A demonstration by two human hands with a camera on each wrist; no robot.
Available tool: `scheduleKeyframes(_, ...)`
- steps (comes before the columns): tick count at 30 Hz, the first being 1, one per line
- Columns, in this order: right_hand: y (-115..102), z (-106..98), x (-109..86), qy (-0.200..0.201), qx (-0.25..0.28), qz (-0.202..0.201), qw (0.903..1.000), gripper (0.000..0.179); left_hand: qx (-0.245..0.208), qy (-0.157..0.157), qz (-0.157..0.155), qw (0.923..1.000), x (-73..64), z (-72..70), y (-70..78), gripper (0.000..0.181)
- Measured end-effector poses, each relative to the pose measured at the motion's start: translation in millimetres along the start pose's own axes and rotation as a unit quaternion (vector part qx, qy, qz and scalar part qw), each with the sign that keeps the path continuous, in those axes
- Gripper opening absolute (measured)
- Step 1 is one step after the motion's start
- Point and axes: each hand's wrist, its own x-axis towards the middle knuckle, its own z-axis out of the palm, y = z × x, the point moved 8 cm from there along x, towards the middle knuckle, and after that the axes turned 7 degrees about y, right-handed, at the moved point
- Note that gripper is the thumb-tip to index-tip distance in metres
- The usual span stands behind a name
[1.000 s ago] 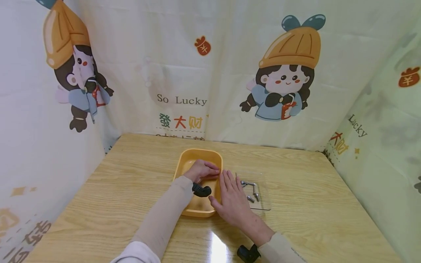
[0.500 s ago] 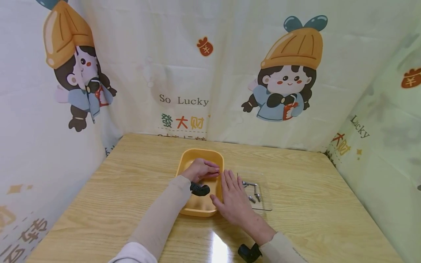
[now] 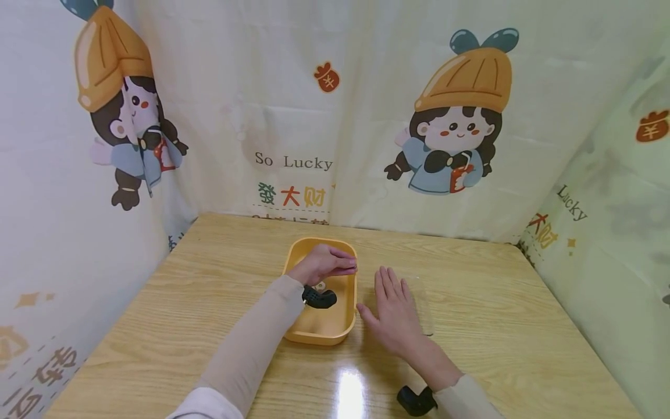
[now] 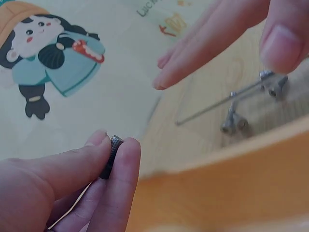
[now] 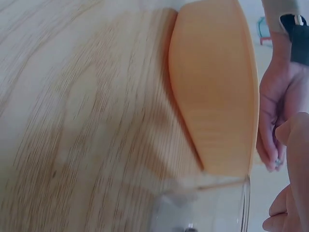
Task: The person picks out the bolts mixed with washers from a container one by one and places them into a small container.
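My left hand (image 3: 327,262) is over the right rim of an orange plastic bin (image 3: 316,339). Its thumb and fingers pinch a small dark, ridged metal screw (image 4: 112,157), plain in the left wrist view. My right hand (image 3: 396,311) hovers to the right of the bin with straight fingers, holding nothing. Beneath it lies a clear shallow tray (image 3: 425,308), mostly covered by the hand in the head view. In the left wrist view the tray area shows a thin metal rod (image 4: 207,111) and several silver screws (image 4: 235,122). Small pale ring-shaped pieces (image 3: 320,286) lie inside the bin.
Both wrists wear black camera mounts, the left one (image 3: 320,298) above the bin and the right one (image 3: 416,401) near the front edge. A wood-grain table (image 3: 487,314) extends around the bin, with a printed curtain (image 3: 366,145) behind it.
My right hand has shifted right, away from the bin's wall and over the clear tray, covering the metal parts there. My left hand has moved slightly up and right, to the rim.
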Motion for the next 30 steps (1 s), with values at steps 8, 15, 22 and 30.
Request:
scheduleKeyframes(8, 27, -8, -9.1, 0.006, -0.004, 0.024, 0.9997, 0.082, 0.009, -0.024, 0.012, 0.9996, -3.8, 25.5, 8.6, 0.028)
scheduleKeyframes(15, 46, -12, -17.1, 0.01, -0.008, 0.041, 0.9991, 0.083, 0.012, -0.04, 0.012, 0.999, -3.5, 46.2, 8.0, 0.025)
scheduleKeyframes(22, 61, -14, -25.6, 0.012, -0.017, 0.051, 0.9985, 0.082, 0.023, -0.063, 0.014, 0.9977, -4.7, 68.4, 3.7, 0.024)
scheduleKeyframes(30, 70, -14, -32.0, 0.014, -0.015, 0.06, 0.998, 0.082, 0.031, -0.074, 0.016, 0.9966, -2.9, 90.2, -3.1, 0.021)
